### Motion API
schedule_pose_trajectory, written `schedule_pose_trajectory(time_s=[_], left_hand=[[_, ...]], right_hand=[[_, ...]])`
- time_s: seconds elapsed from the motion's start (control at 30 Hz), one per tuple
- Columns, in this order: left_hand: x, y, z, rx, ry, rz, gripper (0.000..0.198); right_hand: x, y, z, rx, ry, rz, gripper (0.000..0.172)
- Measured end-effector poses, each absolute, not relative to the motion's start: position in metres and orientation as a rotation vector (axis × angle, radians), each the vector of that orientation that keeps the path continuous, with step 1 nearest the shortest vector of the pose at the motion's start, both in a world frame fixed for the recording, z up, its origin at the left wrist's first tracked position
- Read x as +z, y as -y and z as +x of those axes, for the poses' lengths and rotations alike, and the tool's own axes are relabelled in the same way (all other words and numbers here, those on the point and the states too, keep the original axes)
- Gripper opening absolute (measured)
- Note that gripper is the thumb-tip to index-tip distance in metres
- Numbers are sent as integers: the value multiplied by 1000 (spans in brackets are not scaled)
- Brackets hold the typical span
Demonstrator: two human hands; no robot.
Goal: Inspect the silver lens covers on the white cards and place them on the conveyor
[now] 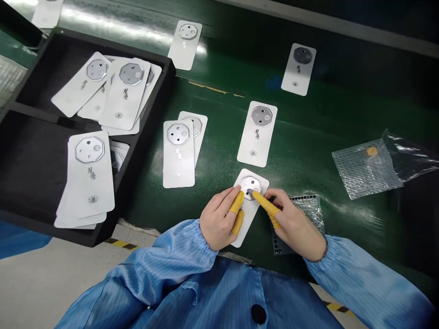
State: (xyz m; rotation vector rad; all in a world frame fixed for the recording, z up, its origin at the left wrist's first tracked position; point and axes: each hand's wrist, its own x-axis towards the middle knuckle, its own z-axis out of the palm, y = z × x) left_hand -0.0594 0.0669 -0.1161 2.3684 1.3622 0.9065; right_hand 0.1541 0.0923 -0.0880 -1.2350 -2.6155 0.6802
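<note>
At the near edge of the surface [212,103], the left hand [217,219] is gripping the white panel [249,217], while the right hand [295,224] is putting 1 yellow-covered fingertip to its octagonal plate [247,183]; whether it's pinching anything, I cannot tell! This is looking like fine fitting work, seemingly calling for careful pressing next.

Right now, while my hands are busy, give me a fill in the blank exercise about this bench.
1. The finger covers on the right hand are coloured ____.
2. The black tray stands on the person's ____ side.
3. The workbench has a surface coloured ____.
4. The panel at the left hand is mainly ____ in colour.

Missing words: yellow; left; green; white.
</note>
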Motion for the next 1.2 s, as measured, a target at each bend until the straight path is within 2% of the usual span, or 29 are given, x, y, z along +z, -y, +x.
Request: schedule_pose_trajectory(time_s=[0.1,0.57,0.73,0.93,1.1,1.2], left_hand=[[-115,-67,-59,909,-1368,2369,11],[-112,-69,-59,868,-1359,2369,18],[-110,-70,-60,659,-1345,2428,33],[-103,-72,-57,575,-1404,2469,25],[-106,-71,-57,586,-1425,2489,22],[-110,-70,-60,593,-1393,2470,21]], right_hand=[[-88,-93,151,667,2646,-1238,46],[-79,-91,142,280,2898,-1156,34],[-75,-96,142,322,2929,-1094,31],[-72,-99,141,415,2944,-1119,30],[-77,-98,140,346,2953,-1125,26],[-76,-103,144,511,2865,-1157,30]])
